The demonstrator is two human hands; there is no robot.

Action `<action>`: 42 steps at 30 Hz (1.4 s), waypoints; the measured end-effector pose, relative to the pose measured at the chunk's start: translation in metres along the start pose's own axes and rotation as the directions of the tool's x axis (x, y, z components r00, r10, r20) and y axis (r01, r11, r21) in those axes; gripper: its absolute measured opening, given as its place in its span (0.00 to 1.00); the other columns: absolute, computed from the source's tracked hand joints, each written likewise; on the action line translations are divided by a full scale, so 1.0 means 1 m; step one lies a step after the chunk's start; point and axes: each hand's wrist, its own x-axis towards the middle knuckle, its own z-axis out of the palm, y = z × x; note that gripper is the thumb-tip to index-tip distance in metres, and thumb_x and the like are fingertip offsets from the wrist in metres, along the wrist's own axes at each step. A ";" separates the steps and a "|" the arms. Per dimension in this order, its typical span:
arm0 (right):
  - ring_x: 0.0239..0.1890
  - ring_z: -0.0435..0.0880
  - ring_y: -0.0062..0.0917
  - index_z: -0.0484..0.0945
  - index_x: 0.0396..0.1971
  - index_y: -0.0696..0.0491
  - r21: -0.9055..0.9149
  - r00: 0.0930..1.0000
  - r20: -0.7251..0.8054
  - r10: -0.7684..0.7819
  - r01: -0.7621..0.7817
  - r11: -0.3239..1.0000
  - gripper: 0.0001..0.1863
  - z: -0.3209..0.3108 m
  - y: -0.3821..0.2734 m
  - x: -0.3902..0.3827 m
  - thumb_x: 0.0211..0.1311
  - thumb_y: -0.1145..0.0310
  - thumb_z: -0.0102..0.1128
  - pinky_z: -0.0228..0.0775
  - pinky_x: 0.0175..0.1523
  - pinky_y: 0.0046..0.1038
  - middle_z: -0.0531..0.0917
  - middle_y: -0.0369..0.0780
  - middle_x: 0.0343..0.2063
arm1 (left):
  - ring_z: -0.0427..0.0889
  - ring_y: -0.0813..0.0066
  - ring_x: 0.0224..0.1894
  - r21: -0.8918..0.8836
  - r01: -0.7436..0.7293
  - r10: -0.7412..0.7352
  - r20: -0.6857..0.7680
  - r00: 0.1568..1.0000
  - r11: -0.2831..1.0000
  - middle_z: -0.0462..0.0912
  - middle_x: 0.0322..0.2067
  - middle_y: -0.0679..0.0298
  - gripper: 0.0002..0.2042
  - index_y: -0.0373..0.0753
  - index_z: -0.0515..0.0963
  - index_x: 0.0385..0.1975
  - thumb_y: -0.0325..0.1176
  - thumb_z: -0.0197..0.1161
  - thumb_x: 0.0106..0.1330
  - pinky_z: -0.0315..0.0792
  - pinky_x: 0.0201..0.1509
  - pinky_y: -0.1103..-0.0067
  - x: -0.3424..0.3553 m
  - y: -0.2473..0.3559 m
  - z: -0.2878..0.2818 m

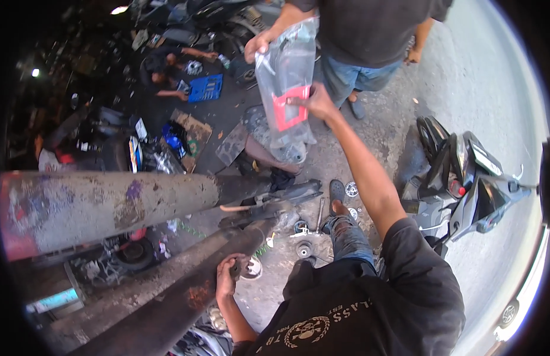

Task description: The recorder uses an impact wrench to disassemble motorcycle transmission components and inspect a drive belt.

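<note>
A clear plastic bag (pixel 273 65) with a red printed panel hangs in front of me. Another person's hand (pixel 260 47) holds it at its upper left. My right hand (pixel 319 104) reaches far forward and grips the bag's right edge beside the red panel, one digit lying across its front. What the bag contains is hard to make out. Lower left, my left hand (pixel 227 277) is closed around a small dark part (pixel 236 270), probably metal, and sits right beside a thick dark rusty pole (pixel 198 291).
A large paint-worn pole (pixel 109 202) crosses the left side. Motorcycle parts and a small round metal part (pixel 304 250) lie on the ground by my feet. A grey scooter (pixel 464 184) stands right. Farther off, someone crouches at a blue crate (pixel 205 88).
</note>
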 end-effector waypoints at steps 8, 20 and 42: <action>0.35 0.82 0.19 0.84 0.37 0.62 0.161 0.911 -0.366 0.191 -0.140 0.977 0.17 0.006 0.044 -0.187 0.59 0.62 0.73 0.75 0.42 0.27 0.87 0.39 0.33 | 0.85 0.68 0.39 0.140 0.031 -0.038 0.047 0.998 0.990 0.85 0.35 0.56 0.18 0.29 0.79 0.46 0.34 0.48 0.67 0.77 0.47 0.75 0.008 -0.012 -0.004; 0.39 0.85 0.28 0.78 0.47 0.67 0.616 0.429 -0.773 0.467 0.335 0.713 0.21 -0.070 0.063 -0.267 0.63 0.65 0.69 0.79 0.46 0.32 0.84 0.45 0.42 | 0.82 0.67 0.47 0.270 -0.054 -0.181 0.767 0.616 0.961 0.83 0.45 0.57 0.36 0.45 0.45 0.76 0.31 0.51 0.69 0.75 0.54 0.73 0.080 0.021 0.247; 0.53 0.79 0.26 0.68 0.59 0.57 0.236 0.093 -0.965 0.244 0.713 0.661 0.30 -0.209 -0.051 -0.286 0.70 0.47 0.56 0.74 0.58 0.33 0.78 0.39 0.50 | 0.84 0.68 0.43 0.121 -0.149 -0.045 0.899 0.436 0.981 0.81 0.43 0.58 0.27 0.33 0.69 0.56 0.46 0.66 0.67 0.79 0.47 0.72 0.183 0.114 0.464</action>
